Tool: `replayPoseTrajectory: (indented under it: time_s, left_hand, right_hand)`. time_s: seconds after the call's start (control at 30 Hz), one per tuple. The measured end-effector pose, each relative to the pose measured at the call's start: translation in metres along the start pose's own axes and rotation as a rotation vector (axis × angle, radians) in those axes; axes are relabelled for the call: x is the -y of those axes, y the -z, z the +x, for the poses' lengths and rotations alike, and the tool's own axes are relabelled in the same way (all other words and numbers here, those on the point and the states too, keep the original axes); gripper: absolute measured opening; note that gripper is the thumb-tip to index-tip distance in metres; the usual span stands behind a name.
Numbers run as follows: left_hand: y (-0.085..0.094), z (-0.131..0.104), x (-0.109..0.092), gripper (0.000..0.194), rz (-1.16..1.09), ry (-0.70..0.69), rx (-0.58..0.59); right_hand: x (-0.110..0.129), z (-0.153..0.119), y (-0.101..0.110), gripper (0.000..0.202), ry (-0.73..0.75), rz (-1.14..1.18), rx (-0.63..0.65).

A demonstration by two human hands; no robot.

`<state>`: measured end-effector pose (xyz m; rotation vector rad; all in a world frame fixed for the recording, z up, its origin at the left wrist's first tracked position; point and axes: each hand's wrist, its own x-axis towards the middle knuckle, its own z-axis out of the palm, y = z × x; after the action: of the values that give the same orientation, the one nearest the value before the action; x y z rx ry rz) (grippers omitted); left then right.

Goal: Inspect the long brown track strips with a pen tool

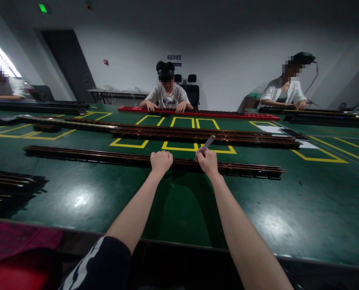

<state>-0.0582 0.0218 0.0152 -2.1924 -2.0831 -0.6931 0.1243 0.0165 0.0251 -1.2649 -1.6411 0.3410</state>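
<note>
A long dark strip assembly (242,169) with copper-coloured edges lies across the green table in front of me. My left hand (161,162) rests on its middle with the fingers curled over it; whether they pinch anything is hidden. Just to the right, my right hand (208,160) is closed round a marker-like pen (209,142), its lower tip at the strip and its other end pointing up and to the right.
Behind lies a bundle of similar strips (197,135), and another stack (10,187) sits at the left. Yellow outlines mark the green table (318,201). Across it, a person (169,96) touches a red strip (227,114). Two other people sit at the far sides.
</note>
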Motion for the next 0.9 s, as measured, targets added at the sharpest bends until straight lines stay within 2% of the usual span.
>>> replayPoseTrajectory:
  time_s: [0.33,0.57,0.9]
  left_hand:
    - [-0.0012,0.0013,-0.0003,0.046,0.053,-0.004,-0.008]
    - [0.0000,0.0004,-0.0003,0.047,0.028,-0.001,-0.002]
    - [-0.0010,0.0009,0.0001,0.046,0.019,-0.005,-0.004]
  right_hand:
    - [-0.0009,0.0006,-0.0006,0.025,0.005,-0.013,-0.024]
    - [0.0016,-0.0002,0.0009,0.026,-0.046,0.025,0.030]
    - [0.0030,0.0000,0.0025,0.027,-0.040,0.011,0.039]
